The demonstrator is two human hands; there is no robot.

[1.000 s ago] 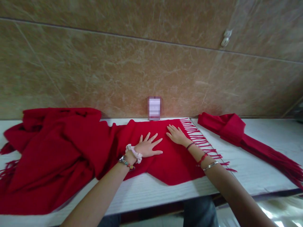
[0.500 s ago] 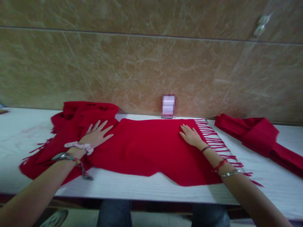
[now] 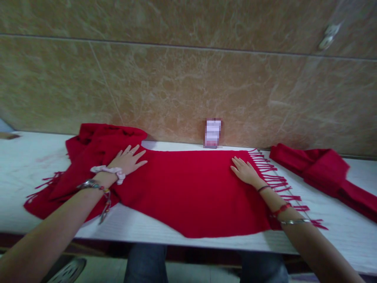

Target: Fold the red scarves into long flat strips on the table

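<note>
So there's a big red woolly scarf with a fringed end (image 3: 191,188) spread out flat across the middle of a white wood-grain desk (image 3: 32,161), its back edge close to the wall. Both hands are lying on it palm down with the fingers spread, just pressing on the cloth and not gripping anything. The left hand (image 3: 129,159) sits where the flat part meets the bunched-up pile of the same red fabric (image 3: 97,143) at the left end. The right hand (image 3: 244,172) is well apart from it, near the other end, just beside the row of red tassels (image 3: 273,177) that trail over the desk.

The left wrist has a pale pink scrunchie (image 3: 107,171) plus a beaded bracelet (image 3: 92,184). The right forearm wears a thin dark band, a red string and a silver bangle (image 3: 294,222).

Further right there's a second red scarf, loosely folded (image 3: 321,171), lying on its own and not touching the first. A small blurred-out card (image 3: 212,133) leans against the brown marble-tile wall (image 3: 176,78) right behind the spread scarf. Can't read what's on it.
</note>
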